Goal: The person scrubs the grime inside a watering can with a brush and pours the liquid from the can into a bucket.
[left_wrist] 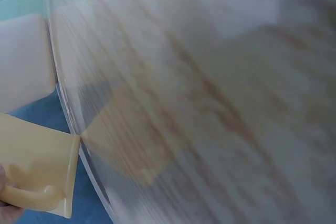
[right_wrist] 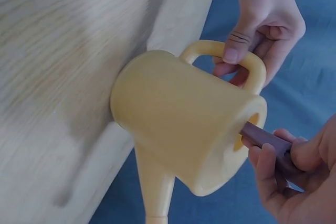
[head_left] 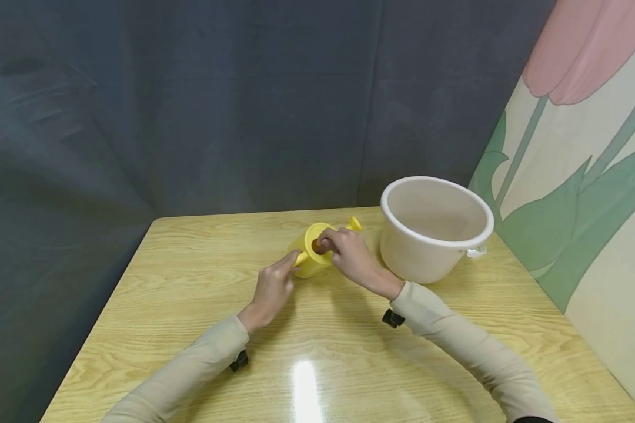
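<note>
Head view: yellow watering can (head_left: pixel 311 268) is sitting near the tabletop's (head_left: pixel 190 282) far edge, about midway between its two far corners. Left grip (head_left: pixel 271 289) is holding the can's handle (head_left: pixel 300 258) on the side towards the left edge; spout (head_left: pixel 354 224) is pointing away from it. Right grip (head_left: pixel 351 255) is bending its fingers over the can's round opening. White bucket (head_left: pixel 420 255) is standing at the far right corner, just beside the spout. Dark curtain (head_left: pixel 264 117) is hanging behind the far edge; a tulip mural (head_left: pixel 540 223) is running along the right edge.

Left wrist view: can's base is showing tilted, one bottom corner seemingly touching the tabletop and the handle side lifting clear. Tabletop is reflecting the can. Only a sliver of the left grip is appearing, so finger spread cannot be read here.

Right wrist view: left grip is curling closed around the handle, thumb on top. Right grip is pinching a purplish-brown piece (right_wrist: pixel 273 145) between thumb and fingers, little gap remaining. The piece's tip is pointing at the opening; cannot tell whether it is passing the rim.
</note>
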Available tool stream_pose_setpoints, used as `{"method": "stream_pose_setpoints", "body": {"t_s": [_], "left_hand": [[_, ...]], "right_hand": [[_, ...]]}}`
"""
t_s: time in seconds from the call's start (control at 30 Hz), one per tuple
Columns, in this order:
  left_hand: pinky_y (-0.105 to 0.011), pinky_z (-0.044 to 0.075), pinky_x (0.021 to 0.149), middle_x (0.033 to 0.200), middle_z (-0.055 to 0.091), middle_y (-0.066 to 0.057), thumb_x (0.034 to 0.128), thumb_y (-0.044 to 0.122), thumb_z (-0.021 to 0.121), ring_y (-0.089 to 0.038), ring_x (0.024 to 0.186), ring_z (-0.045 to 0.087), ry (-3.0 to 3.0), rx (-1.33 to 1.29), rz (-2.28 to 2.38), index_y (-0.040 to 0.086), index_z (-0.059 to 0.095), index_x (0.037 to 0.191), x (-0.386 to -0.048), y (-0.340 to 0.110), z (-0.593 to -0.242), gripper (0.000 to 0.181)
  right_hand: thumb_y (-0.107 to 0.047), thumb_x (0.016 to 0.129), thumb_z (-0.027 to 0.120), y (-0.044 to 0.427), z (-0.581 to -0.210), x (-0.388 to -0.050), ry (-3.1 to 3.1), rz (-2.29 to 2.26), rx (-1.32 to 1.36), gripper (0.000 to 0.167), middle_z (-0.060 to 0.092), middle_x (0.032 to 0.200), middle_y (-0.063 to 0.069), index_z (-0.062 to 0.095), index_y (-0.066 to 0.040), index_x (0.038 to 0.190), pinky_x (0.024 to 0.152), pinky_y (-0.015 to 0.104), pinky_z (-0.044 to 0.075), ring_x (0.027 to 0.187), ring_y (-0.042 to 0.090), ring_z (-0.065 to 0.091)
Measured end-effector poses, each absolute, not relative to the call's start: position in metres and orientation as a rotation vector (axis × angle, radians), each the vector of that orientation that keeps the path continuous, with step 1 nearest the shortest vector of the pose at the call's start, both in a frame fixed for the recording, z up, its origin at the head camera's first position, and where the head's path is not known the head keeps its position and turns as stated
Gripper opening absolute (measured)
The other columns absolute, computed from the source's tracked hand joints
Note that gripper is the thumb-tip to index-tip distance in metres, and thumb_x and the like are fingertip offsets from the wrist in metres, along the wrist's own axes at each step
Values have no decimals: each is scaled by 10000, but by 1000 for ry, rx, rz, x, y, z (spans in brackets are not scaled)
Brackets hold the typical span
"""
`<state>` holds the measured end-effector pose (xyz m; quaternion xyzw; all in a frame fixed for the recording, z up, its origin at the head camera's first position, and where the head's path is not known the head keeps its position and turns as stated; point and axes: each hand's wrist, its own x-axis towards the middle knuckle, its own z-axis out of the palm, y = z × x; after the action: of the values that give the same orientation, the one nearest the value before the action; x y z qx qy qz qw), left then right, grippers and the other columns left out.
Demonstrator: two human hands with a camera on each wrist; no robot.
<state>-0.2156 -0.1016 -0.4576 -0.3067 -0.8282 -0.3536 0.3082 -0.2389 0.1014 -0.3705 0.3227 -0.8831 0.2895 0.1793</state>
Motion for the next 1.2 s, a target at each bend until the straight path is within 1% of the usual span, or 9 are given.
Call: {"method": "stream_pose_setpoints", "body": {"t_s": [0.23, 0.4, 0.5, 0.6, 0.8, 0.93, 1.0, 1.07, 1.2], "left_hand": [[-303, 582, 798, 1218, 618, -291, 721, -338, 541, -305, 913, 722, -2178, -810, -929, -111, 593, 1253, -216, -102, -458, 580], [-295, 573, 822, 1220, 621, -280, 716, -337, 546, -302, 932, 719, -2178, -801, -935, -101, 604, 1247, -217, -103, -457, 584], [-294, 572, 826, 1220, 627, -268, 714, -342, 545, -302, 945, 715, -2180, -798, -938, -95, 606, 1246, -217, -104, -457, 590], [-298, 574, 824, 1220, 629, -266, 719, -341, 535, -304, 947, 714, -2177, -803, -944, -93, 605, 1248, -217, -104, -458, 588], [-302, 580, 812, 1225, 624, -275, 721, -336, 535, -309, 950, 712, -2184, -813, -941, -107, 599, 1251, -215, -103, -458, 581], [-306, 577, 823, 1220, 626, -276, 722, -339, 534, -314, 959, 709, -2185, -812, -940, -113, 597, 1248, -215, -103, -457, 575], [-302, 572, 827, 1222, 620, -283, 711, -347, 529, -317, 953, 710, -2182, -812, -948, -118, 595, 1248, -214, -103, -457, 587], [-299, 569, 830, 1225, 614, -293, 703, -353, 522, -320, 950, 711, -2179, -814, -961, -122, 593, 1248, -214, -103, -456, 596], [-290, 566, 833, 1234, 607, -297, 693, -356, 511, -318, 950, 712, -2178, -820, -965, -116, 591, 1255, -215, -102, -456, 617]], "right_hand": [[126, 872, 562, 107, -352, -235, -2492, 828, 909, 213, 734, 862, 85, 707, -12, 945, 729, 448, 552, 815, 281, 653], [78, 888, 591, 109, -346, -234, -2459, 789, 870, 176, 722, 862, 93, 710, -41, 939, 685, 469, 532, 774, 279, 639], [72, 895, 592, 107, -350, -236, -2456, 799, 883, 165, 733, 854, 75, 708, -40, 930, 703, 458, 539, 800, 272, 652], [95, 868, 606, 104, -358, -238, -2463, 806, 901, 179, 738, 856, 55, 714, -40, 915, 717, 429, 548, 808, 254, 655], [114, 838, 633, 98, -370, -240, -2501, 786, 925, 197, 708, 846, 46, 723, -51, 898, 664, 364, 543, 741, 200, 612], [156, 817, 594, 100, -366, -239, -2491, 821, 927, 238, 722, 847, 61, 717, -24, 913, 696, 383, 550, 769, 227, 627], [156, 838, 568, 103, -361, -238, -2475, 847, 925, 236, 737, 831, 58, 709, -13, 925, 728, 410, 546, 799, 250, 637], [135, 864, 562, 106, -356, -238, -2452, 857, 911, 216, 743, 817, 51, 701, -19, 923, 728, 432, 535, 805, 267, 637], [77, 901, 582, 110, -351, -238, -2424, 824, 877, 166, 745, 814, 50, 693, -46, 906, 694, 450, 518, 769, 271, 620]]}}
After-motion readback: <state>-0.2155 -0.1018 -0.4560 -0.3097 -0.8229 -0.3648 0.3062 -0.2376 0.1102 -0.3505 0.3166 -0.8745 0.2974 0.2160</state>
